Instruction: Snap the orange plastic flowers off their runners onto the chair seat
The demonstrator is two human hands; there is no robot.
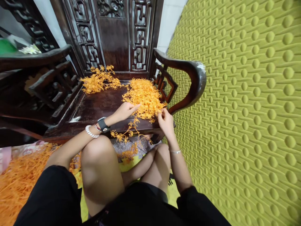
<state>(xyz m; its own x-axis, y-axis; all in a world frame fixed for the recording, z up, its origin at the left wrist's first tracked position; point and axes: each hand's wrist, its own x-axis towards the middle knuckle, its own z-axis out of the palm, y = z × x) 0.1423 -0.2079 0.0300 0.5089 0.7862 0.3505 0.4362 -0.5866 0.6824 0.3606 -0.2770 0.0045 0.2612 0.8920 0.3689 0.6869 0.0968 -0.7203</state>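
Pinching the heap [144,92] on the seat [101,105], the right hand [166,123] has fingertips together; the left hand [124,111] extends one finger, hold unclear; work seems partway, the tangle [25,172] at lower left remaining.

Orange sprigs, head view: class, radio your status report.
Left hand at near-left edge of larger sprig heap; right hand at its near-right edge. Sprig strand overhanging chair seat. Armrest close beside right hand.

Left hand [127,110]: most fingers lie hidden from view. Right hand [166,121]: whether it pinches anything is too small to tell. Stringy orange heap [21,179] runs off left edge; green item [6,46] blurred, also cut. Chair back [114,44] cropped at top.
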